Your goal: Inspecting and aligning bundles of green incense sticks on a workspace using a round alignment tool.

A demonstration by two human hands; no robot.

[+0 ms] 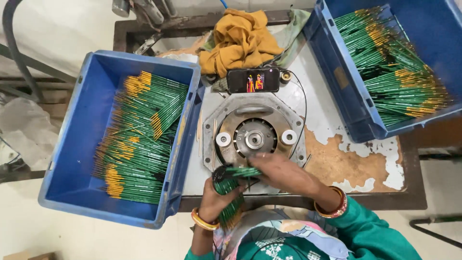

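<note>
My left hand grips a thick bundle of green pencils at the table's front edge, their tips pointing up toward a round metal machine disc. My right hand reaches across from the right, and its fingers pinch a few green pencils at the top of the bundle, just below the disc. Both wrists wear bangles. Two white rollers sit on either side of the disc's hub.
A blue crate with several green, yellow-ended pencils stands at the left. A second blue crate of the same pencils sits at the back right. A phone and a mustard cloth lie behind the machine on the worn white table.
</note>
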